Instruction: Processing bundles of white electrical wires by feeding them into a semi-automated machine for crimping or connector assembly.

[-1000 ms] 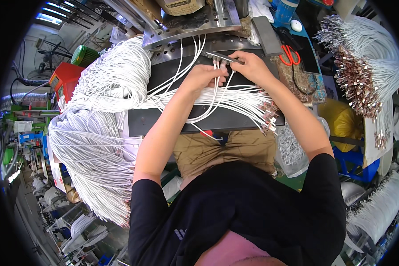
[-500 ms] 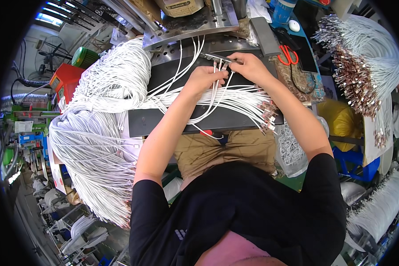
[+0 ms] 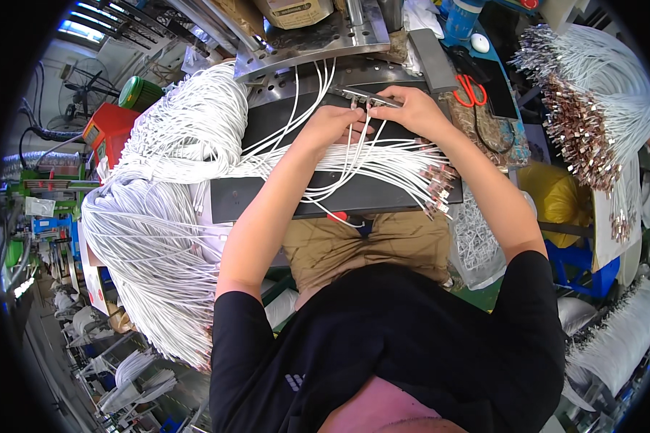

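While hands [image 3: 372, 119] work, white cable bundles [image 3: 159, 216] crowd left.

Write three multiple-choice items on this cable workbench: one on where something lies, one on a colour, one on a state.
1. Where do the scissors lie?
A. To the right of the right hand
B. On the person's lap
C. On the big cable heap at the left

2. What colour are the scissor handles?
A. Blue
B. Red
C. Green

3. What are the hands doing?
A. Resting flat and empty
B. Both meeting at cable ends by a metal strip
C. Lifting the black board

Answers:
1 A: they lie just beyond the right hand.
2 B: the handles show red.
3 B: the left hand and right hand pinch white cables at the metal strip, above the black board.
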`<act>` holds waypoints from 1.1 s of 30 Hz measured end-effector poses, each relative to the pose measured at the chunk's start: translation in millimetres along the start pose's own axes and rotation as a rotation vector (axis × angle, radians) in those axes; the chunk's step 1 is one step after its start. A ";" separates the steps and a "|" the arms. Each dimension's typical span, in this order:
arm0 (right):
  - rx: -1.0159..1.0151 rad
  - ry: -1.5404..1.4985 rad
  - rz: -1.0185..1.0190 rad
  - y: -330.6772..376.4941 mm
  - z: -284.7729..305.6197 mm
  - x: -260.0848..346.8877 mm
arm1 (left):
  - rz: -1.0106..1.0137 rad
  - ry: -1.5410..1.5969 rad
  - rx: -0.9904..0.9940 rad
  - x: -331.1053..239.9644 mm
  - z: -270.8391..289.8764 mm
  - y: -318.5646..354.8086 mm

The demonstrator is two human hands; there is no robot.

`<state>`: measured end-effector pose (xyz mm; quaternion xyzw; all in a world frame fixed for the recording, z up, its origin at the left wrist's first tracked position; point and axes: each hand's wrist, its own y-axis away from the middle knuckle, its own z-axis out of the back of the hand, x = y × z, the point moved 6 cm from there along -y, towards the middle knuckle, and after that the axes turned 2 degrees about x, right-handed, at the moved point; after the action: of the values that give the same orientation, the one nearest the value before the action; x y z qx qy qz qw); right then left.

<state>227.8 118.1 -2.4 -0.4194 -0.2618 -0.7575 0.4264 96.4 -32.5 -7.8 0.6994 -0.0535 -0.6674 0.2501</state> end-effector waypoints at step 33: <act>0.138 -0.313 0.047 12.1 10.2 -0.3 | 0.127 0.071 0.062 -0.9 14.9 3.6</act>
<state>242.5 119.9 3.0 -0.5080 -0.3665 -0.6529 0.4258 83.0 -39.4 -5.2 0.7251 -0.1094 -0.6232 0.2718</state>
